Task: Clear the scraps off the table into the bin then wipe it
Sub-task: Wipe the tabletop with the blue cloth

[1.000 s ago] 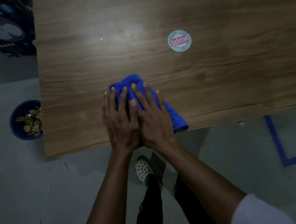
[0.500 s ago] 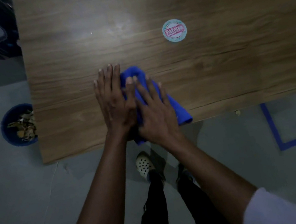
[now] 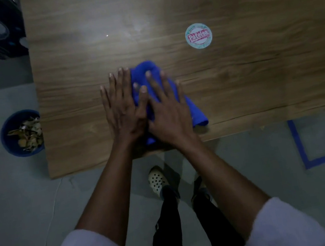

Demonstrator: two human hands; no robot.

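As the hands [image 3: 123, 112] [image 3: 168, 113] press it, the cloth [image 3: 196, 110] seemingly runs far-left to near-right.

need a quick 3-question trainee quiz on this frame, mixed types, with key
1. True or false: the scraps lie in the bin, which stands on the floor beside the table.
2. The right hand presses flat on: A) a sponge B) the blue cloth C) a paper towel.
3. Short answer: what round thing lies on the table beyond the cloth, to its right?
Key: 1 true; 2 B; 3 the round sticker.
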